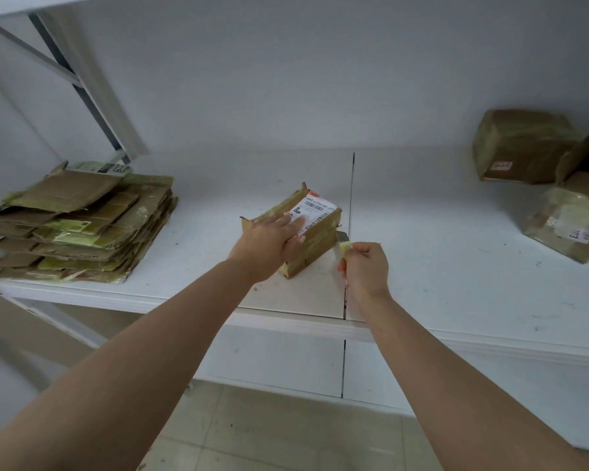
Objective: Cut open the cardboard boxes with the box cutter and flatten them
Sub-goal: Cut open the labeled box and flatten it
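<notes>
A small taped cardboard box (315,232) with a white shipping label stands on the white shelf (439,253) in the middle. My left hand (269,241) lies on its top with straight fingers, the thumb down the near side. My right hand (366,266) grips the box cutter (342,244), whose blade is at the box's right lower edge.
A pile of flattened boxes (82,226) sits at the left end of the shelf. At the far right stand a closed taped box (521,147) and an open one (578,215). A seam (351,205) runs across the shelf beside the small box. Tiled floor lies below.
</notes>
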`<action>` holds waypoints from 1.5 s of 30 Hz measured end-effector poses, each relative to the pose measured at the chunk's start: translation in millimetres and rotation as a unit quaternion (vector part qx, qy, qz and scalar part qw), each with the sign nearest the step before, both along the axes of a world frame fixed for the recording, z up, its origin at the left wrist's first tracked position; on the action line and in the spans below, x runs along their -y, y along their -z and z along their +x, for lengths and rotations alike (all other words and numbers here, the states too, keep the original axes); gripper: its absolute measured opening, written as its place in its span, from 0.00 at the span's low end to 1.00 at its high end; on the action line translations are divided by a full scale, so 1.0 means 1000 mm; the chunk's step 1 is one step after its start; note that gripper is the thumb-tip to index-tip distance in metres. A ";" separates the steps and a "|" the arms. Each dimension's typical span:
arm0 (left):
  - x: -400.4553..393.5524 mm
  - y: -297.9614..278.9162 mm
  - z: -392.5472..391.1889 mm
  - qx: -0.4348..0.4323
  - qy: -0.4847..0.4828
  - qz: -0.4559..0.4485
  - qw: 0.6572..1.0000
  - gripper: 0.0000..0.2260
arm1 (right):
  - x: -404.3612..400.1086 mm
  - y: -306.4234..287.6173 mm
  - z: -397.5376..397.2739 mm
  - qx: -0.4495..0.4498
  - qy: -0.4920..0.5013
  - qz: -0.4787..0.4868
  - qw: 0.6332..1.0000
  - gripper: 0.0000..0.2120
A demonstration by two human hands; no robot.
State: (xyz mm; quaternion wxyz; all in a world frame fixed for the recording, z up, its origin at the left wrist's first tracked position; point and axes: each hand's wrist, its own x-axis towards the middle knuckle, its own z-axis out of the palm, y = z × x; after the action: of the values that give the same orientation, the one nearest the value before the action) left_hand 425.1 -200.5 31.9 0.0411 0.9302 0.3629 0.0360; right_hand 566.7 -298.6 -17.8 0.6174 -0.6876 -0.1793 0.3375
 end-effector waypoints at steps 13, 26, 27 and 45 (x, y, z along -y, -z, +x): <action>0.010 -0.002 -0.005 -0.062 -0.018 0.046 0.997 0.26 | -0.019 -0.010 -0.004 0.023 0.007 0.015 1.000 0.09; 0.013 -0.011 -0.001 -0.104 -0.042 0.043 0.993 0.22 | -0.006 -0.012 -0.014 0.081 -0.090 -0.038 0.992 0.08; 0.013 -0.011 -0.001 -0.104 -0.042 0.040 0.993 0.22 | -0.004 -0.012 -0.018 0.087 -0.105 -0.043 0.990 0.08; 0.015 -0.026 -0.001 -0.072 -0.031 -0.071 0.994 0.22 | 0.033 -0.047 0.003 -0.025 -0.337 -0.124 0.933 0.04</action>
State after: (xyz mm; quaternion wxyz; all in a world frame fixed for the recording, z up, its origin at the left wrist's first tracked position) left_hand 424.0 -215.1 58.3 0.0799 0.9133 0.3955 -0.0560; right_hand 569.8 -331.3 28.8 0.3813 -0.6493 -0.3421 0.5622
